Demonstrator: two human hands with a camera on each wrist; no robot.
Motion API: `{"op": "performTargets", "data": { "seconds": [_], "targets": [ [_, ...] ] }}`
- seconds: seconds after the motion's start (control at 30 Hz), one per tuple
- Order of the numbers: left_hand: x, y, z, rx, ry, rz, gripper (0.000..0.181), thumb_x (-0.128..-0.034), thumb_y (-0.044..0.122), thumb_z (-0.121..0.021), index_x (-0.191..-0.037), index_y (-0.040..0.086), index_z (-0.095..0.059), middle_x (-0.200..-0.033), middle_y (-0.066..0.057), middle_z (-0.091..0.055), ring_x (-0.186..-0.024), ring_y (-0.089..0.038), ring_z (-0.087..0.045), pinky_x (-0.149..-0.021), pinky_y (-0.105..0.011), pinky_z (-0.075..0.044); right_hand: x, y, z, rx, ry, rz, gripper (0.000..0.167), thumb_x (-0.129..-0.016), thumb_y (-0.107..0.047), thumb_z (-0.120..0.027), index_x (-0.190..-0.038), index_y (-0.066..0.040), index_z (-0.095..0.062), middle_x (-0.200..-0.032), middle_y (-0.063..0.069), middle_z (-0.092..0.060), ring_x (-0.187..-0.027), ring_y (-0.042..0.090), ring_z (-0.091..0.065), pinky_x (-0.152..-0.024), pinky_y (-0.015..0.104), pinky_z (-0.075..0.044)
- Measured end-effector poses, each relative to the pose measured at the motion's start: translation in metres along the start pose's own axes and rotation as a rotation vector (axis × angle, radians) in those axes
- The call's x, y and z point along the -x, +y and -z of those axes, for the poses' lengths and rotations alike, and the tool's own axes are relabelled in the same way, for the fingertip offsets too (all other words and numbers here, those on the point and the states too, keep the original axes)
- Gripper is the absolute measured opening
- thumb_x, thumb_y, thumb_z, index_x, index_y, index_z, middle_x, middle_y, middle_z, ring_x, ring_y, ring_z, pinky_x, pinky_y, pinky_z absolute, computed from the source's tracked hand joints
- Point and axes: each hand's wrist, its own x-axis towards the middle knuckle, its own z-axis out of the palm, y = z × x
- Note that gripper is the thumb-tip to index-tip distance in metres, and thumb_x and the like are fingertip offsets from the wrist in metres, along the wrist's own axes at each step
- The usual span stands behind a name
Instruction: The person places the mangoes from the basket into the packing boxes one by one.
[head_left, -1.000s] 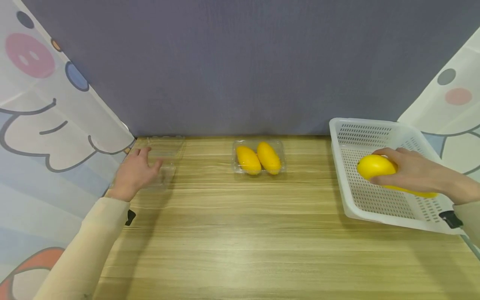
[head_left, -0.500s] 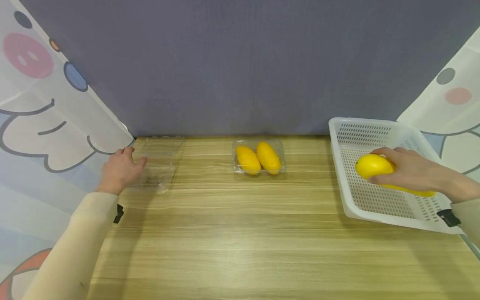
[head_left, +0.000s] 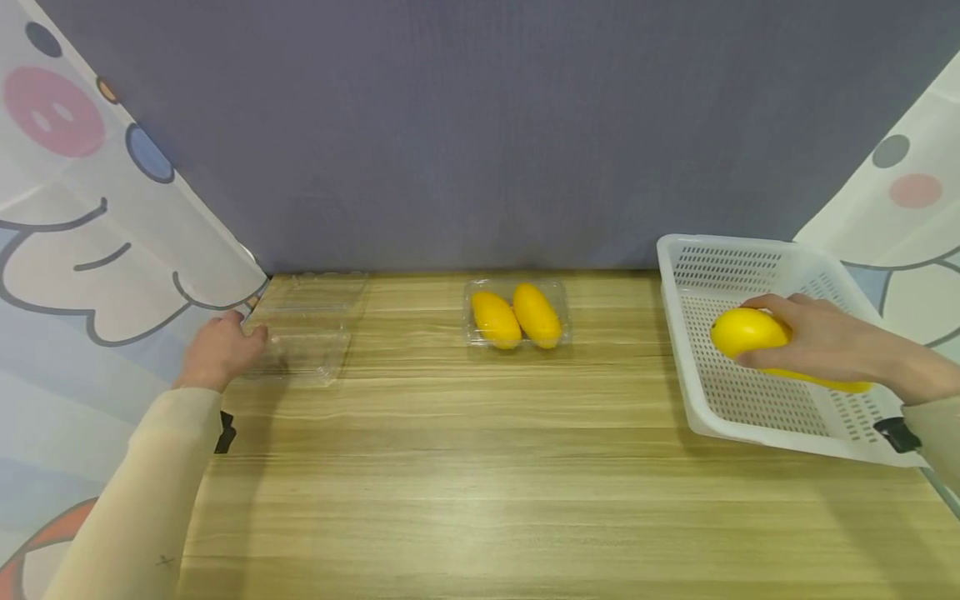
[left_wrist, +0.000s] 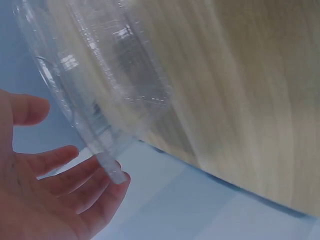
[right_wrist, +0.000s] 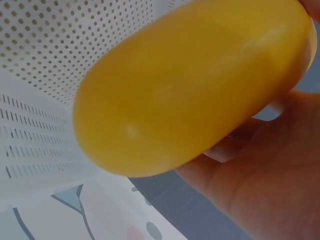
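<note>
At the left, my left hand (head_left: 222, 350) is at the outer edge of a transparent plastic container (head_left: 311, 354). Its fingertips touch the container's edge (left_wrist: 114, 172) in the left wrist view, fingers loosely bent and thumb apart. Inside the white basket (head_left: 693, 367), my right hand (head_left: 832, 342) grips a yellow mango (head_left: 742, 331). More yellow shows beneath that hand; whether it is a second fruit is partly hidden. The right wrist view has the long, smooth mango (right_wrist: 185, 95) close up, with the fingers (right_wrist: 200, 172) against its underside.
A second clear container (head_left: 564, 327) with two yellow mangoes (head_left: 497, 320) stands at the middle of the wooden table (head_left: 480, 467), near the grey back wall (head_left: 480, 133). Printed cloth (head_left: 52, 267) borders the left side, and similar cloth (head_left: 918, 225) the right.
My left hand has moved left and slightly toward me, from above the transparent container to its outer edge. The right hand has kept its grip with barely any movement.
</note>
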Motion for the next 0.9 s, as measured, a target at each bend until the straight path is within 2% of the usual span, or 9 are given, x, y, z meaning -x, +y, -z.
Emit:
{"op": "performTargets", "data": {
  "seconds": [0.33,0.5,0.63,0.73,0.83,0.9],
  "targets": [
    [-0.003,-0.015,-0.005,0.07,-0.069,0.05,0.076,-0.106,0.04,-0.024,-0.142,-0.028,-0.025,-0.138,-0.052,-0.03,-0.121,-0.069,-0.035,-0.099,-0.074,-0.037,0.001,0.001,-0.001,-0.005,0.002,0.006,0.078,-0.086,-0.048,-0.073,-0.141,0.0,-0.045,-0.103,0.011,-0.058,-0.089,0.028,-0.05,-0.065,0.038,-0.039],
    [-0.004,-0.014,-0.006,0.105,-0.07,0.053,0.07,-0.1059,0.034,-0.019,-0.142,-0.026,-0.027,-0.137,-0.051,-0.032,-0.121,-0.068,-0.036,-0.098,-0.074,-0.038,0.001,0.001,-0.001,-0.002,0.0,0.001,0.078,-0.086,-0.048,-0.073,-0.141,0.0,-0.045,-0.103,0.011,-0.058,-0.089,0.028,-0.05,-0.065,0.038,-0.039],
    [-0.002,-0.011,-0.006,0.152,-0.058,0.051,0.06,-0.1037,0.024,-0.022,-0.138,-0.023,-0.035,-0.134,-0.048,-0.038,-0.115,-0.062,-0.043,-0.093,-0.07,-0.043,0.001,0.001,0.0,0.004,0.001,0.001,0.079,-0.086,-0.048,-0.073,-0.141,0.0,-0.045,-0.104,0.012,-0.058,-0.09,0.029,-0.05,-0.065,0.039,-0.039],
    [-0.001,-0.009,-0.006,0.181,-0.074,0.056,0.056,-0.1001,0.017,-0.026,-0.14,-0.022,-0.035,-0.138,-0.046,-0.037,-0.118,-0.061,-0.043,-0.093,-0.069,-0.043,0.0,0.0,0.0,0.006,0.006,0.004,0.078,-0.086,-0.048,-0.073,-0.141,0.0,-0.046,-0.104,0.012,-0.058,-0.09,0.029,-0.05,-0.065,0.039,-0.039],
    [0.0,-0.008,-0.007,0.205,-0.09,0.056,0.058,-0.0975,0.013,-0.028,-0.143,-0.023,-0.03,-0.142,-0.046,-0.034,-0.127,-0.064,-0.035,-0.099,-0.07,-0.04,0.0,0.0,0.0,0.007,0.008,0.003,0.078,-0.085,-0.048,-0.073,-0.14,0.0,-0.046,-0.104,0.011,-0.058,-0.09,0.029,-0.051,-0.066,0.039,-0.039],
    [0.0,-0.007,-0.008,0.223,-0.09,0.05,0.058,-0.0968,0.011,-0.028,-0.144,-0.022,-0.031,-0.143,-0.045,-0.035,-0.128,-0.062,-0.036,-0.098,-0.069,-0.042,0.0,0.0,0.0,0.008,0.008,0.001,0.078,-0.085,-0.048,-0.073,-0.14,0.0,-0.047,-0.104,0.011,-0.058,-0.09,0.029,-0.051,-0.065,0.039,-0.04]
  ]
}}
